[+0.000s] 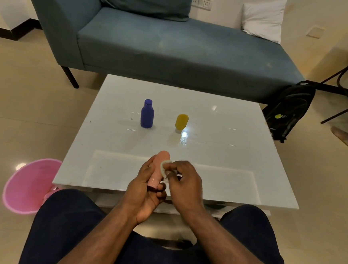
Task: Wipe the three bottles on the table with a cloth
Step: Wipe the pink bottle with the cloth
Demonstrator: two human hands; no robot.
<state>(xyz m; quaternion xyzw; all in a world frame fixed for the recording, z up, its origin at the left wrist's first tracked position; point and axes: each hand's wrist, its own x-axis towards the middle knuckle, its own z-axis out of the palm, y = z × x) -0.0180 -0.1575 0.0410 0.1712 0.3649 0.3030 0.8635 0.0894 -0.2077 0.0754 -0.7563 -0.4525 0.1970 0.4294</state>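
The table (221, 123) top is glossy and smooth (it mirrors a ceiling light). The blue bottle (147, 115), yellow bottle (181, 121) and pink bottle (159, 168) look like matt plastic; the sofa (175, 46) is woven cloth.

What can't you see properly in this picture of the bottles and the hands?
- Pink bottle: its cap end is hidden inside the left hand, head view.
- Cloth: mostly covered by the right hand pinching it.
- Blue bottle and yellow bottle: too small to read any label.
- Pink bin: partly hidden behind the table and a knee.
- Black backpack: logo too small and blurred to read.
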